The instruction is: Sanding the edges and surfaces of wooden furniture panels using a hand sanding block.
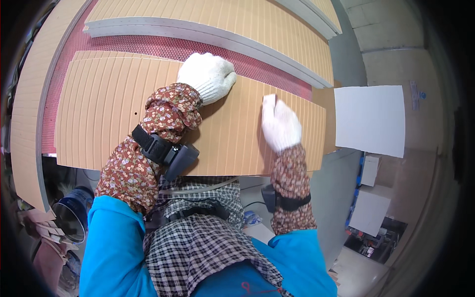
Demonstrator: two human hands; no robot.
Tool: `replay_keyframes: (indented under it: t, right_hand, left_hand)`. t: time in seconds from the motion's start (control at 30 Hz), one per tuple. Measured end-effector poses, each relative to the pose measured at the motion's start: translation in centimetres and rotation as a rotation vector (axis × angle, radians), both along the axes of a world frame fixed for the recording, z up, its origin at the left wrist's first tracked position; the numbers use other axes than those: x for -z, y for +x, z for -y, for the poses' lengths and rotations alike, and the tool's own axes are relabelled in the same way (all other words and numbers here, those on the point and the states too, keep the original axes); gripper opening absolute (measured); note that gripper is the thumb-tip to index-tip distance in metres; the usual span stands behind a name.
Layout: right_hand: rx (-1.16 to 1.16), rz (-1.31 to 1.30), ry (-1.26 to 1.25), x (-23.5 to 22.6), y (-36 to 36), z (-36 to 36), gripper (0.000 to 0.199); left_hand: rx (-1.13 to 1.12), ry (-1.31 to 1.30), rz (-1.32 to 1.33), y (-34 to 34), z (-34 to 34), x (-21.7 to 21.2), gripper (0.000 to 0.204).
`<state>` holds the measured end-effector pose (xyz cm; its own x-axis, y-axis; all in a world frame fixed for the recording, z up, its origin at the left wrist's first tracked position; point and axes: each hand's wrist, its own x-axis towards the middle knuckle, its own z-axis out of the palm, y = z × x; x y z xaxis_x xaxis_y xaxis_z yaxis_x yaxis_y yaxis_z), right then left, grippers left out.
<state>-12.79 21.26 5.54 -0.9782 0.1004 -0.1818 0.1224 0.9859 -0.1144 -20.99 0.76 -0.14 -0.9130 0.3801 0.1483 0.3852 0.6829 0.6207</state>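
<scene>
A tan grooved panel (232, 133) lies across in front of me, with the edge of another board showing along its far left side. My left hand (207, 76), in a white knitted glove, is closed at the panel's far edge; its fingertips are hidden, so what it grips I cannot make out. Farther right, my right hand (282, 123), also gloved in white, pinches a small pale flat piece (269, 99) against the panel's grooved face. Flowered sleeve covers and black straps with dark devices are on both forearms.
Red mesh matting (143, 45) covers the table beneath. Grooved panels with grey edges (213, 32) lie beyond, and another long panel (27, 114) runs along the left. A white sheet (370, 121) sits at the right. A blue bucket (74, 213) stands low at the left.
</scene>
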Motion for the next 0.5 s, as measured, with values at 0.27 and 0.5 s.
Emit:
replay_keyframes:
  t: [0.27, 0.5]
  right_hand:
    - [-0.225, -0.131, 0.163, 3.2, -5.9, -3.4, 0.062]
    - [0.036, -0.058, 0.033, 0.0, 2.5, -0.2, 0.056]
  left_hand:
    - [0.043, -0.014, 0.008, 0.0, -0.1, -0.4, 0.032]
    - [0.035, -0.004, 0.016, -0.2, -0.4, -0.1, 0.032]
